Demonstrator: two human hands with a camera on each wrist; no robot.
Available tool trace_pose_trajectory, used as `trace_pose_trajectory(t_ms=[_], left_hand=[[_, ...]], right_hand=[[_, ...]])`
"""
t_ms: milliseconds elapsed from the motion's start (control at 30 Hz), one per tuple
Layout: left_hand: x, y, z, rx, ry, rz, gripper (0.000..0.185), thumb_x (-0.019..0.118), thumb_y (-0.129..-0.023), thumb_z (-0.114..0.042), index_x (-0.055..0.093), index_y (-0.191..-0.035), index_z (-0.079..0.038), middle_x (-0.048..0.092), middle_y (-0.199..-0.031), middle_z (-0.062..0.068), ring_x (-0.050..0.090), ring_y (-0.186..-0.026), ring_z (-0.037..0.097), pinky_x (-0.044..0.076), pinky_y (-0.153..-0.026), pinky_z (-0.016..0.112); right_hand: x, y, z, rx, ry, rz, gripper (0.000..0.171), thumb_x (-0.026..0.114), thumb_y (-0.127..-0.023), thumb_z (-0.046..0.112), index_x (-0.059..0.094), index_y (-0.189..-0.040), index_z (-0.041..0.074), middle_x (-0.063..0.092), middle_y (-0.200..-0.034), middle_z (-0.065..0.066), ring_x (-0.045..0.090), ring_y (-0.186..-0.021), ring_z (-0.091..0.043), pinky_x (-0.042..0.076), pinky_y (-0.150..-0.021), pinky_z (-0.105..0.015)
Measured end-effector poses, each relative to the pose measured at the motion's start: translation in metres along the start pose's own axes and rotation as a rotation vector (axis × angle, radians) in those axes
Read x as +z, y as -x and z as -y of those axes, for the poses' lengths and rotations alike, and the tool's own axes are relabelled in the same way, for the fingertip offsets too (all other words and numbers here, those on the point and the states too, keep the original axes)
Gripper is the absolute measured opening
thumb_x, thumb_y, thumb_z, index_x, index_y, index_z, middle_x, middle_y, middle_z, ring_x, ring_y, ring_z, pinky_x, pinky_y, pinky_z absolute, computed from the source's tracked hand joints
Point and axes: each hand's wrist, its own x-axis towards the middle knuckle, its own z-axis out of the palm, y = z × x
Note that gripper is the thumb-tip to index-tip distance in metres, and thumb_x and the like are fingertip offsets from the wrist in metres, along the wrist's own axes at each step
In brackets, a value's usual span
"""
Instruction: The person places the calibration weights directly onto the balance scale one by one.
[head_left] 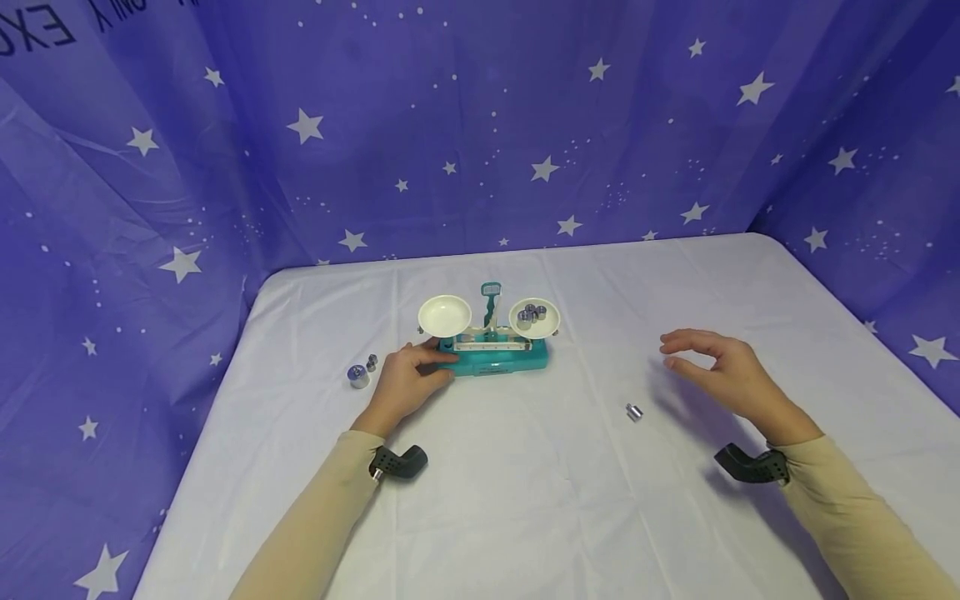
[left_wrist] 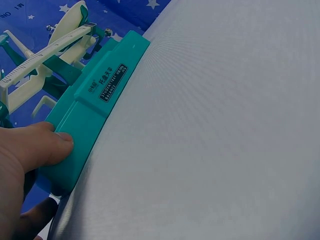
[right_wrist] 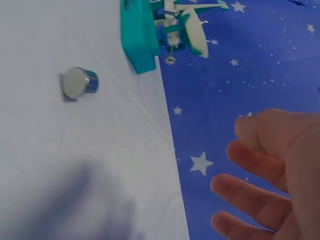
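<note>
The left hand (head_left: pixel 408 379) grips the left end of the teal balance scale (head_left: pixel 498 354), the thumb pressing on the front edge of its base. The right hand (head_left: pixel 716 371) hovers above the white table (head_left: pixel 525 500) with fingers relaxed, holding nothing. A small metal weight (head_left: pixel 634 412) lies just left of this hand. Two more weights (head_left: pixel 360 373) stand just left of the left hand.

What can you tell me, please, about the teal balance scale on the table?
The balance scale looks plastic: a teal base with a labelled front plate, a cream graduated beam and a teal centre pointer. It stands upright mid-table. Its left pan is empty; its right pan holds several small metal weights. The left hand holds the base's left end, fingers pressed on it.
</note>
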Motion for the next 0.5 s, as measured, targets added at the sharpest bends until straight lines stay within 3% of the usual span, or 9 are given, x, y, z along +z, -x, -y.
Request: trace_pose_trajectory(t_ms=[167, 267, 333, 400, 500], left_hand=[[-0.001, 0.0, 0.001, 0.0, 0.005, -0.001, 0.021, 0.08, -0.081, -0.008, 0.082, -0.102, -0.01, 0.068, -0.135, 0.015, 0.058, -0.136, 0.033, 0.026, -0.125, 0.061], [-0.001, 0.0, 0.001, -0.001, 0.001, -0.001, 0.022, 0.08, -0.081, -0.009, 0.082, -0.102, -0.01, 0.067, -0.135, 0.016, 0.058, -0.136, 0.033, 0.026, -0.125, 0.061], [-0.001, 0.0, 0.001, -0.001, -0.002, -0.001, 0.022, 0.08, -0.081, -0.009, 0.082, -0.102, -0.01, 0.067, -0.135, 0.016, 0.058, -0.136, 0.033, 0.026, -0.125, 0.061], [-0.001, 0.0, 0.001, -0.001, -0.004, -0.002, 0.022, 0.08, -0.081, -0.009, 0.082, -0.102, -0.01, 0.067, -0.135, 0.016, 0.058, -0.136, 0.033, 0.026, -0.125, 0.061], [0.0, 0.0, 0.002, -0.001, -0.002, -0.002, 0.022, 0.08, -0.081, -0.009, 0.081, -0.102, -0.01, 0.067, -0.136, 0.016, 0.058, -0.137, 0.033, 0.026, -0.125, 0.061]], right_hand=[[0.011, 0.0, 0.0, -0.075, 0.018, 0.026, 0.014, 0.075, -0.087, 0.005, 0.078, -0.1, 0.011, 0.075, -0.117, -0.013, 0.046, -0.113, 0.024, 0.032, -0.092, 0.003], [0.017, 0.001, 0.002, -0.108, 0.07, 0.06, 0.012, 0.077, -0.086, 0.006, 0.078, -0.096, 0.013, 0.076, -0.115, -0.013, 0.06, -0.12, 0.0, 0.035, -0.095, -0.001], [0.021, 0.001, 0.004, -0.123, 0.097, 0.09, 0.009, 0.078, -0.085, 0.008, 0.078, -0.092, 0.014, 0.076, -0.114, -0.012, 0.064, -0.123, -0.024, 0.045, -0.102, -0.016], [0.025, 0.001, 0.006, -0.136, 0.106, 0.125, 0.008, 0.079, -0.084, 0.009, 0.078, -0.089, 0.015, 0.076, -0.114, -0.015, 0.062, -0.122, -0.044, 0.051, -0.105, -0.038], [0.03, 0.002, 0.007, -0.134, 0.103, 0.179, 0.005, 0.079, -0.083, 0.009, 0.077, -0.085, 0.014, 0.075, -0.114, -0.02, 0.059, -0.123, -0.053, 0.046, -0.102, -0.065]])
